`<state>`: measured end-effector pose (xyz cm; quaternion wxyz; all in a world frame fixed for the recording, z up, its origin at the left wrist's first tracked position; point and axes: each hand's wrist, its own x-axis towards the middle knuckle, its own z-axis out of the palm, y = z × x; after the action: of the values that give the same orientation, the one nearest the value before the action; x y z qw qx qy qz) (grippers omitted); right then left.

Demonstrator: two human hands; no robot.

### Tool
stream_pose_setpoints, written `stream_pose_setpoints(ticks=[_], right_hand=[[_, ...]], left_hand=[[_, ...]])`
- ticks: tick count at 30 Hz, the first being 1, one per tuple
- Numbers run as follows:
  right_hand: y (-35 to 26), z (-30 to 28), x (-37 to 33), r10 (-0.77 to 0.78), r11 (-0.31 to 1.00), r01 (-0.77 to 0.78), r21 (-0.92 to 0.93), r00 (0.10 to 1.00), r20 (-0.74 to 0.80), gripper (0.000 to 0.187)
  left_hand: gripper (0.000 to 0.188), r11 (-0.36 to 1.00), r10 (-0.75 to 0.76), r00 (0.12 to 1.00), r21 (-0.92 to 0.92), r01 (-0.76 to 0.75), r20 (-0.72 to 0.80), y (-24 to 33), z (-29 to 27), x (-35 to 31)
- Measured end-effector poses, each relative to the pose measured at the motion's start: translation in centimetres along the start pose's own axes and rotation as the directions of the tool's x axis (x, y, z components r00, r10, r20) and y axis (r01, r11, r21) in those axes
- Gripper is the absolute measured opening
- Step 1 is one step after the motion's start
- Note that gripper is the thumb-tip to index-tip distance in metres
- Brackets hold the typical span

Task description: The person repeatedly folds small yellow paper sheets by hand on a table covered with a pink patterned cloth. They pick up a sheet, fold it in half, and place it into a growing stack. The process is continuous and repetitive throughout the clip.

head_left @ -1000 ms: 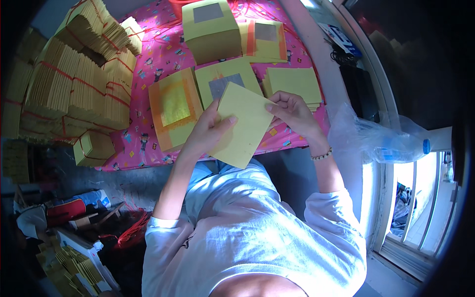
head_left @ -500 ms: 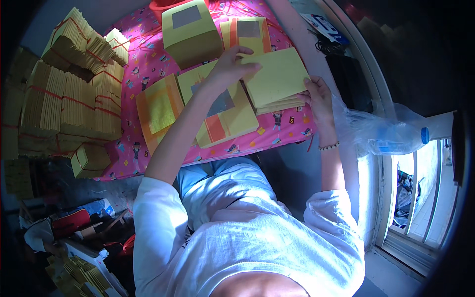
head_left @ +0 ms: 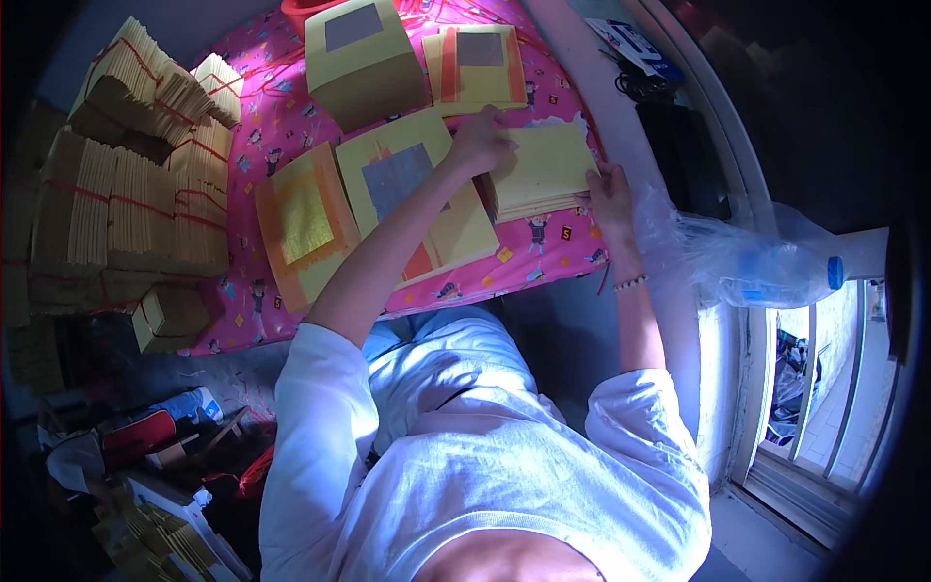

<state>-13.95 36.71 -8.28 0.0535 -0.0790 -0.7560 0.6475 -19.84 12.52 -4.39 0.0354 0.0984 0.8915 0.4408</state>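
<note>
Took all clock bearings from the centre of the view. Located the stack of yellow sheets [head_left: 543,170] at one o'clock, lying flat on the bench [head_left: 574,250] near its right-hand edge. Found the left hand [head_left: 482,144] at twelve o'clock, touching the left end of the stack, fingers bent toward the far corner; could not tell the closeness of the grip. Found the right hand [head_left: 611,194] at two o'clock, clamped on the right end of the same stack, thumb at the edge and fingers by the near corner. Noted a beaded bracelet [head_left: 631,282] on the right wrist.

Recorded a yellow panel with a grey window [head_left: 383,175] at eleven o'clock, partly covered by the left forearm. Recorded beside it, at ten o'clock, an orange-bordered yellow panel [head_left: 301,228]. Observed farther back a tall yellow block [head_left: 369,89] at eleven o'clock and orange-striped panels [head_left: 479,85] at twelve, just beside each other. Sighted part of a red basin [head_left: 303,10] behind the block.

Logged red-tied bundles [head_left: 136,209] piled between nine and ten o'clock, with a smaller bundle [head_left: 173,315] at nine, by the front edge. Marked a clear plastic bottle [head_left: 776,279] at three o'clock, well apart from the stack.
</note>
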Motion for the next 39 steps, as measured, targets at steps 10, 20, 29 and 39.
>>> stream_pose_setpoints(ticks=[10,20,29,39], right_hand=[[-0.3,0.0,-0.7,-0.487,0.577,0.379,-0.724,0.871,0.068,0.030],[-5.3,5.0,-4.2,-0.492,0.491,0.579,-0.651,0.801,0.341,0.041],[-4.1,5.2,-3.7,-0.350,0.504,0.528,-0.684,0.849,0.397,0.049],[-4.6,4.9,-3.4,-0.344,0.530,0.530,-0.662,0.848,0.404,0.046]], left_hand=[[0.037,0.975,-0.015,1.000,0.221,0.017,-0.008,0.4,1.6,-0.3],[0.040,0.975,0.039,0.999,0.220,-0.033,-0.024,0.2,1.6,-0.6],[0.047,0.912,0.130,0.987,0.401,-0.080,-0.098,1.5,1.9,-1.7],[0.026,0.956,0.287,0.932,0.129,-0.264,-0.221,3.4,-2.3,-7.5]])
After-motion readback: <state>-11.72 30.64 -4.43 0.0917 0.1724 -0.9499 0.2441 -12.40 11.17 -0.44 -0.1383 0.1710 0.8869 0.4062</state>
